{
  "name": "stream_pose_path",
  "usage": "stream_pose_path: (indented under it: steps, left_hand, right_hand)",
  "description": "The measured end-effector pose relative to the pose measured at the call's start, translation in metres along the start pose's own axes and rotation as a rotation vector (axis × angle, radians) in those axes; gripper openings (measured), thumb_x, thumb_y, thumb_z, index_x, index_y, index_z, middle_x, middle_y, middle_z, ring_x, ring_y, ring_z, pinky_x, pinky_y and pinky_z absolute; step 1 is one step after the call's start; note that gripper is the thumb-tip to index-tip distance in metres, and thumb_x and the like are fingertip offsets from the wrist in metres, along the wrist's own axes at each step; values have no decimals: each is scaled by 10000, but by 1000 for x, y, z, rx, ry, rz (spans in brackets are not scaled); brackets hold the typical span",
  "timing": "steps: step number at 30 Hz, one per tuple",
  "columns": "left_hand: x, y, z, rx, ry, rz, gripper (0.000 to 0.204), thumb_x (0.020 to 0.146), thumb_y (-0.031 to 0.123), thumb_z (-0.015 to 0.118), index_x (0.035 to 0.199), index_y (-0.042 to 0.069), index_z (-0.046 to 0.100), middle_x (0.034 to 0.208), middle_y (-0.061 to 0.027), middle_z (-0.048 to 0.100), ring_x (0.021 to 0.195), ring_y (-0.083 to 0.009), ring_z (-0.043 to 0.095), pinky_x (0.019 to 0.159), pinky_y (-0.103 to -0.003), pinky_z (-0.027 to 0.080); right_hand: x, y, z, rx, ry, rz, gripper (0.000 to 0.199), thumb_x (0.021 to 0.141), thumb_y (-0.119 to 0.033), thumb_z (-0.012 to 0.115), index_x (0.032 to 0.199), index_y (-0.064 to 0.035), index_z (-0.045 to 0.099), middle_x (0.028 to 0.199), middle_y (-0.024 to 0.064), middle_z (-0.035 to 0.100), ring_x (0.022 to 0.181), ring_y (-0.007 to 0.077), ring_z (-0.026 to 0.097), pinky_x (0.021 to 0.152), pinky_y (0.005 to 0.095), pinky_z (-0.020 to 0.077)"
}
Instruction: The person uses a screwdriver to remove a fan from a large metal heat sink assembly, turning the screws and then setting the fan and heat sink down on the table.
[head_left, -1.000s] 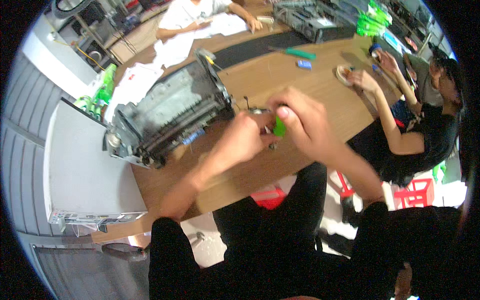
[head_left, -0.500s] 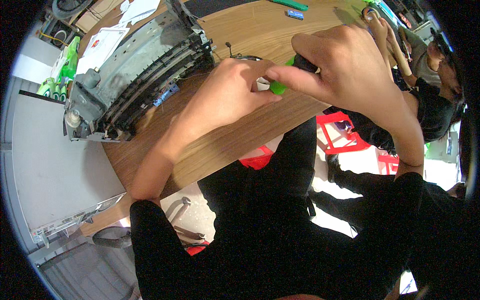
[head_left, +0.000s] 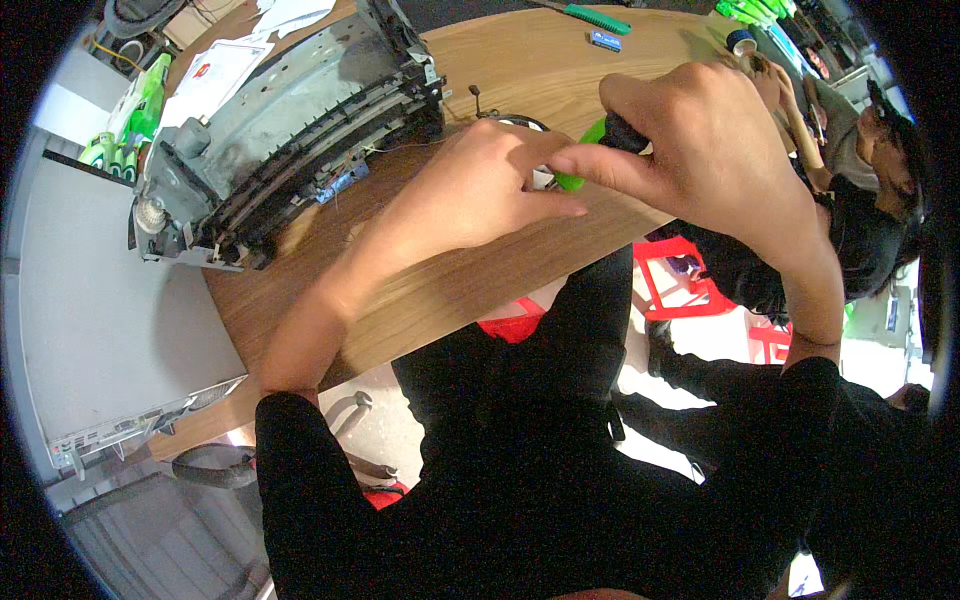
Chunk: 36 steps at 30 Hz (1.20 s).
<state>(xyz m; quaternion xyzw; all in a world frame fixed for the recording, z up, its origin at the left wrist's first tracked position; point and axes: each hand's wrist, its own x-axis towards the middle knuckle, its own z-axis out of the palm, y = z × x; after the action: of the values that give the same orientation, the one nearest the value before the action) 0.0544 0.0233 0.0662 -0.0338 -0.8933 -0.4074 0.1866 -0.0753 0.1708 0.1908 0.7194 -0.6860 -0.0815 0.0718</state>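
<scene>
Over the front part of the wooden table (head_left: 430, 290), my two hands meet. My right hand (head_left: 695, 150) is closed around a green-and-black handle (head_left: 622, 134); the tool's working end is hidden. Just left of it, my left hand (head_left: 480, 185) is bent inward with its fingers curled, its thumb pointing right below the handle. A small white piece (head_left: 543, 178) shows between the hands; what the left fingers hold is hidden. Behind them lies a dark ring-shaped part (head_left: 525, 122), mostly covered by the left hand.
A long grey-and-black machine assembly (head_left: 300, 120) with exposed parts stands to the left, beside a pale machine casing (head_left: 120, 290). Papers (head_left: 215, 80) lie behind it. A green comb-like tool (head_left: 597, 18) and small blue box (head_left: 605, 41) lie at the back. Another person (head_left: 860, 220) works at right.
The view has shifted slightly, so the table and machine sit a little differently. Both hands stay together, and the green part of the handle now shows more above my right thumb.
</scene>
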Motion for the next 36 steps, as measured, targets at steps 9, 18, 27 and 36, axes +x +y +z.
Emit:
stream_pose_path:
  steps: [9, 18, 27, 36]
  left_hand:
    - [0, -3, -6, 18, -61, -54, 264, 817, 239, 751, 979, 36, 704, 835, -184, 695, 787, -317, 692, 708, -407, 527]
    - [0, 2, -4, -78, 30, -41, 296, 820, 263, 754, 1014, 44, 712, 816, -197, 689, 750, -355, 690, 669, -412, 530]
    - [1, 8, -9, 29, -3, -60, 320, 835, 285, 742, 1042, 43, 708, 838, -214, 688, 768, -359, 689, 691, -425, 527]
    - [-1, 0, -8, -35, 50, -11, 338, 801, 305, 775, 1007, 46, 705, 819, -193, 685, 766, -380, 679, 689, -441, 530]
  right_hand:
    - [2, 4, 13, 200, 438, -139, 428, 806, -423, 761, 726, -48, 571, 534, 126, 520, 512, 335, 565, 491, 418, 412]
    - [-3, -2, 15, 176, 396, -63, 454, 823, -472, 726, 796, -35, 603, 597, 129, 556, 519, 324, 569, 500, 406, 410]
    - [0, 2, 14, -34, 112, 117, 496, 791, -418, 769, 1076, -34, 636, 639, 127, 596, 565, 302, 610, 518, 391, 428]
    - [0, 9, 14, 200, 264, -37, 481, 839, -509, 703, 798, -41, 603, 537, 143, 541, 518, 348, 594, 516, 419, 463]
